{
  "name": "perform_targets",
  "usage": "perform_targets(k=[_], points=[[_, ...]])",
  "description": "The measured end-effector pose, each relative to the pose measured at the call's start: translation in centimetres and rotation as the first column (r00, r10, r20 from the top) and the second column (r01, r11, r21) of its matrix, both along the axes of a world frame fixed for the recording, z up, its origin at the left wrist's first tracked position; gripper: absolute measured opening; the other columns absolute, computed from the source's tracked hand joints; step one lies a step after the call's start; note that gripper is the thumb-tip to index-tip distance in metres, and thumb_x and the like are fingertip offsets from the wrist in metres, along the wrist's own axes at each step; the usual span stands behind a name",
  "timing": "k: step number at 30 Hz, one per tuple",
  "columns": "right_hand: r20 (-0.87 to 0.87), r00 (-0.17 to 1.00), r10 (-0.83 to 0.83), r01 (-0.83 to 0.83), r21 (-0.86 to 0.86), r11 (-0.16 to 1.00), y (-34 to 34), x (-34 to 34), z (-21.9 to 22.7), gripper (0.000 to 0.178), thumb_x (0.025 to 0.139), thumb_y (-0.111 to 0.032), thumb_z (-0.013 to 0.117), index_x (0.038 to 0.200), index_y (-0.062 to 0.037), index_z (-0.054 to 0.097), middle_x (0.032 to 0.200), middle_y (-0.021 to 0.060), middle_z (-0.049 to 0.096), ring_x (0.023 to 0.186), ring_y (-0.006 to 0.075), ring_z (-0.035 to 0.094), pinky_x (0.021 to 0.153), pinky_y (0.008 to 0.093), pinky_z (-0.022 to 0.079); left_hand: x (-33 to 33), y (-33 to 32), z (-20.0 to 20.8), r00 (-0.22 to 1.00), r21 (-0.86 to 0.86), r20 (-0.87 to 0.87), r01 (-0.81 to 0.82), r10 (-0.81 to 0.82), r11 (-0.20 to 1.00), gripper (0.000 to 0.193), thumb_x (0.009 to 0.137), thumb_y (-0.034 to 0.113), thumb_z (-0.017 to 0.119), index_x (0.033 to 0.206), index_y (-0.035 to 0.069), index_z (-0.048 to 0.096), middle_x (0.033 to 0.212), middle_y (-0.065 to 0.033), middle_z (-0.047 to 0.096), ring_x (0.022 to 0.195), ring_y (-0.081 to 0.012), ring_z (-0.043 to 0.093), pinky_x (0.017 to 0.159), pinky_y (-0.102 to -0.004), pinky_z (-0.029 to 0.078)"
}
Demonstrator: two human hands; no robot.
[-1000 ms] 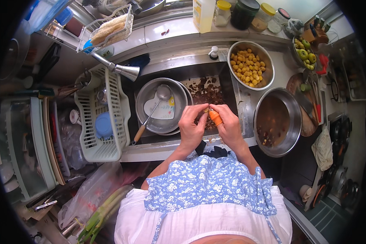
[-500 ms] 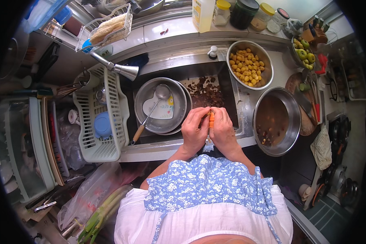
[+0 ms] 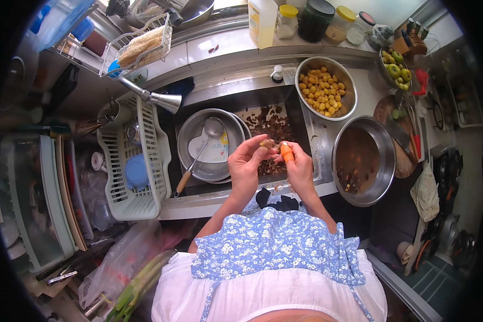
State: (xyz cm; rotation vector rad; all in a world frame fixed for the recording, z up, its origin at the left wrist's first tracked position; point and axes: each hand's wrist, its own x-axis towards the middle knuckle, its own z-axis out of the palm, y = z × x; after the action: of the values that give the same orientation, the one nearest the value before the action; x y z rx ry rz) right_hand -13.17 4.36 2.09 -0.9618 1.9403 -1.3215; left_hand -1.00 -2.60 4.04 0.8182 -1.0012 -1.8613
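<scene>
Over the sink [image 3: 300,121], my left hand [image 3: 243,163] pinches a small yellowish-brown nut, seemingly a chestnut [image 3: 266,144], between thumb and fingertips. Close beside it, my right hand [image 3: 300,166] closes around a small orange tool [image 3: 287,153] with a pale tip near the nut. Whether this orange piece is a handle or a sleeve on the thumb, I cannot tell. Brown peelings [image 3: 268,121] lie scattered in the sink below. A steel bowl [image 3: 350,102] at the back right holds many peeled yellow nuts. Nearer, another steel bowl [image 3: 390,177] contains brown water with dark pieces.
Stacked metal basins [image 3: 185,126] with a wooden-handled ladle [image 3: 198,147] stand in the sink's left half, under a faucet [image 3: 163,101]. A dish rack [image 3: 158,188] is at left. Right: a cutting board [image 3: 382,110] with a cleaver [image 3: 400,134]. Jars [image 3: 315,21] line the back ledge.
My hands have come slightly apart. The nut now shows in my left fingertips, and the orange tool has moved right with my right hand and tilted.
</scene>
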Motion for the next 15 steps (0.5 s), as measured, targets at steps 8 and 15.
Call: perform_targets(k=[8, 15], points=[[-0.156, 0.98, 0.124, -0.152, -0.183, 0.971, 0.1, -1.6, 0.8, 0.025, 0.089, 0.0, 0.055, 0.114, 0.0014, 0.06, 0.103, 0.014, 0.065, 0.097, 0.0256, 0.065, 0.079, 0.0315, 0.051, -0.1, -0.4, -2.2, 0.993, 0.126, -0.09, 0.081, -0.07, 0.989, 0.029, 0.09, 0.002, 0.061, 0.119, -0.001, 0.059, 0.108, -0.0108, 0.066, 0.097, -0.0147, 0.063, 0.083, -0.027, 0.051], [-0.121, 0.968, 0.219, -0.23, -0.087, 0.969, 0.4, -1.1, 3.3, 0.025, 0.089, -0.002, 0.057, 0.113, 0.0009, 0.061, 0.101, 0.0154, 0.065, 0.091, 0.0265, 0.066, 0.077, 0.0323, 0.051, 0.1, -0.3, -2.6, 0.972, 0.234, -0.217, 0.143, -0.092, 0.962, 0.022, 0.09, 0.002, 0.061, 0.113, 0.0, 0.061, 0.105, -0.0102, 0.066, 0.091, -0.0135, 0.063, 0.074, -0.0232, 0.052]])
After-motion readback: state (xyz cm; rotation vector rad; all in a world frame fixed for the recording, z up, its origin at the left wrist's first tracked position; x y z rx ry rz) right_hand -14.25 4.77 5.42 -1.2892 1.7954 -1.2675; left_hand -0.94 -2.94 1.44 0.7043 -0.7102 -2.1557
